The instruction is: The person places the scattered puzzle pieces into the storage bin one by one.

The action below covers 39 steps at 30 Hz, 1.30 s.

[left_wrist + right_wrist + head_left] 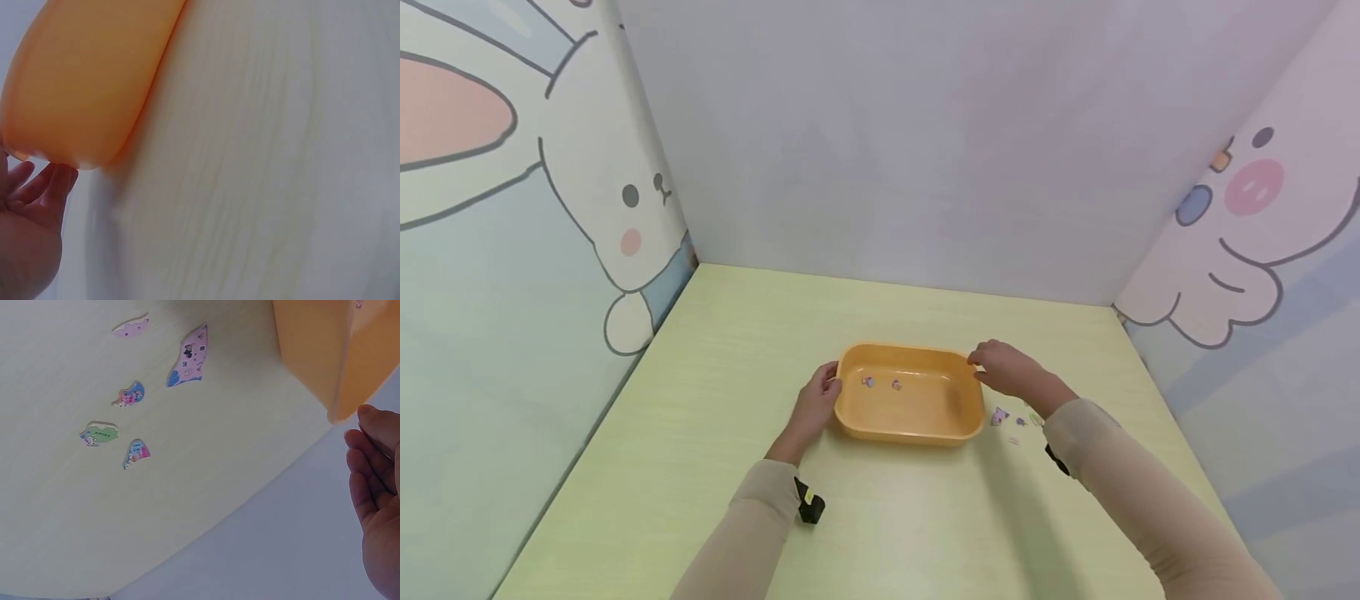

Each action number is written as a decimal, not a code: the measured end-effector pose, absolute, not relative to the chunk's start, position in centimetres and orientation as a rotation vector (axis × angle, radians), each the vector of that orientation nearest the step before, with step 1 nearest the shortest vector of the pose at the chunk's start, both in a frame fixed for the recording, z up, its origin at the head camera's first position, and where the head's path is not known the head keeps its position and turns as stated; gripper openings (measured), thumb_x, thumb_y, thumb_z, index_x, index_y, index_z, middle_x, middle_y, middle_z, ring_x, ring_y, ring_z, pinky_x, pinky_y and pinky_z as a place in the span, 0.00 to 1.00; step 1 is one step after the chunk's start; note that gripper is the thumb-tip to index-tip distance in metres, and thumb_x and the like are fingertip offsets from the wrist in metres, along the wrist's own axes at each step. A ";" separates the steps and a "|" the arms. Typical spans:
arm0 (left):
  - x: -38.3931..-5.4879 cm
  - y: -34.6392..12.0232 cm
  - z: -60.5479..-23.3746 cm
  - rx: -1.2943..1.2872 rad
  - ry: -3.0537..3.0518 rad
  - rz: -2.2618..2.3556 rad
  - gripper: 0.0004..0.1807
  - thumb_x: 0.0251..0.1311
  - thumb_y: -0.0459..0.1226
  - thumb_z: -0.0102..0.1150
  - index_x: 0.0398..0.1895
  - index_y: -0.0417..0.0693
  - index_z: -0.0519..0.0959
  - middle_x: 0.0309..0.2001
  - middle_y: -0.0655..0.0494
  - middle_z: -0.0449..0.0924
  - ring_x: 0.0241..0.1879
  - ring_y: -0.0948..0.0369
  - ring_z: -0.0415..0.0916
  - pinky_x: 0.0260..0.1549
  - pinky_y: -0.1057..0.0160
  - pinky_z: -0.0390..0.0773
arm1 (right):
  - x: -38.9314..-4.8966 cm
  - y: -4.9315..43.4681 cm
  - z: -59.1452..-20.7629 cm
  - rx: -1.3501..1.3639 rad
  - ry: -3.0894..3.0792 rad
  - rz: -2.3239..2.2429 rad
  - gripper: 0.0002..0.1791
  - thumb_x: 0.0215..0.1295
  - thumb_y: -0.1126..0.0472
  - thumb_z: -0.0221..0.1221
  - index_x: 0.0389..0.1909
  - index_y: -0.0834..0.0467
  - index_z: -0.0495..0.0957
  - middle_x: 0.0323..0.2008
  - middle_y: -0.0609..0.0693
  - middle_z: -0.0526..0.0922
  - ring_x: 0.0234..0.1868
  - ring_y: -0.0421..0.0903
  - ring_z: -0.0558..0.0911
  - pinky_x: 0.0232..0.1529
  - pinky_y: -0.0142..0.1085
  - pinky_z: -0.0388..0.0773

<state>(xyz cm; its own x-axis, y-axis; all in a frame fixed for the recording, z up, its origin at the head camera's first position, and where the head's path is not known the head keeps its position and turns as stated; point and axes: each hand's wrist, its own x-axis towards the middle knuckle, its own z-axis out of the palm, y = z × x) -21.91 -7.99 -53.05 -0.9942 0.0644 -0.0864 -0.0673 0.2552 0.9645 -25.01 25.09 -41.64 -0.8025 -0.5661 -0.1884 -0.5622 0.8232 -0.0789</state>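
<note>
The left hand [812, 404] grips the left end of an orange tray [910, 437], its thumb and fingers bent against the rim. The right hand [1011, 371] pinches the rim at the far right corner, thumb and fingertips close together. The tray sits between the two hands. Inside, toward its left and middle, lie two small printed pieces [868, 382], well short of the right wall. Just right of the tray, five more are scattered apart on the pale yellow-green worktop [737, 333]: a large lilac piece [189, 356], a pink crescent piece [132, 327], a green-and-white piece [100, 433] and two blue-and-pink pieces [130, 394]. Beyond, a cartoon rabbit [625, 167] covers the left wall, another pale animal [1292, 192] the right.
</note>
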 end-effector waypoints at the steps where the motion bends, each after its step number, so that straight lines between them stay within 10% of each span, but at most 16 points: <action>1: -21.9 -8.0 -53.1 -0.006 2.401 1.854 0.25 0.72 0.39 0.44 0.70 0.43 0.63 0.66 0.45 0.67 0.62 0.51 0.68 0.59 0.52 0.71 | -25.0 25.3 -41.8 -0.874 2.804 -0.034 0.11 0.63 0.66 0.63 0.45 0.65 0.82 0.41 0.57 0.81 0.45 0.55 0.78 0.49 0.48 0.77; 39: -21.8 -7.7 -52.7 -0.011 2.379 1.876 0.25 0.72 0.39 0.44 0.70 0.43 0.64 0.66 0.45 0.68 0.63 0.51 0.68 0.60 0.52 0.70 | -22.4 28.7 -46.0 -0.656 2.749 -0.111 0.12 0.61 0.68 0.64 0.45 0.66 0.81 0.40 0.55 0.80 0.44 0.55 0.78 0.48 0.47 0.78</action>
<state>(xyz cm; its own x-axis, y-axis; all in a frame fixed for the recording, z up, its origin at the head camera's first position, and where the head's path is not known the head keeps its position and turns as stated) -21.78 -7.73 -52.73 -0.9938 0.0629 -0.0918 -0.0746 0.2354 0.9690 -22.45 28.70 -46.02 -0.8463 -0.4520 -0.2820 -0.4279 0.8920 -0.1459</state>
